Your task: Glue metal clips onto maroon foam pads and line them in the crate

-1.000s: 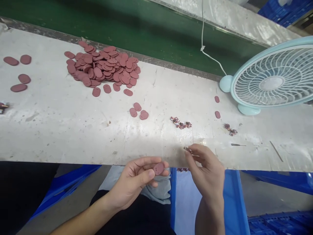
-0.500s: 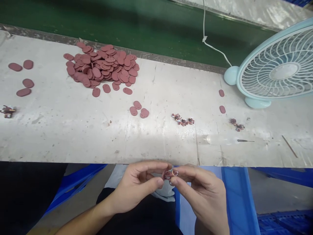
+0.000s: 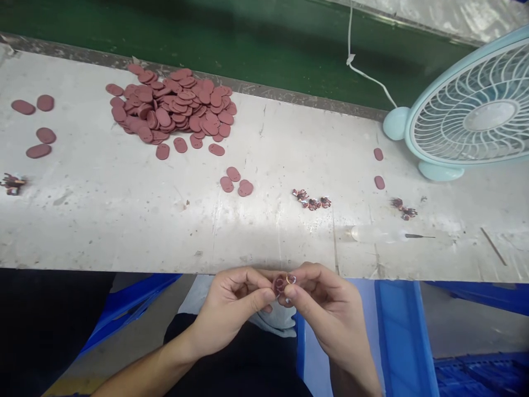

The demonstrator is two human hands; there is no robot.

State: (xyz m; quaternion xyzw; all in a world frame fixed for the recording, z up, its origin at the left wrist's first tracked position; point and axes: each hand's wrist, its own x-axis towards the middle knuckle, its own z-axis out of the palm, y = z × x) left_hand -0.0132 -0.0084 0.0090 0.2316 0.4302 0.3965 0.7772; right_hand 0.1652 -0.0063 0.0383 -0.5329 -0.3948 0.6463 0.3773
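Note:
Just below the table's front edge, my left hand pinches a reddish-brown oval disc between thumb and fingers. Against it, my right hand grips a small brown figure with orange and white spots by its fingertips. The two pieces touch or nearly touch; fingers partly hide both. Ahead on the table lie several similar small figures in a cluster. A few loose oval discs rest to their left.
A large pile of oval discs sits at the back left of the table. At the right stand a light-blue fan and, nearer, a clear bottle with a dark thin tip. A thin stick lies far right.
Both hands have moved slightly up toward the table edge and closer together. The disc has turned to show more of its face beside the figure. The camera view has shifted a little.

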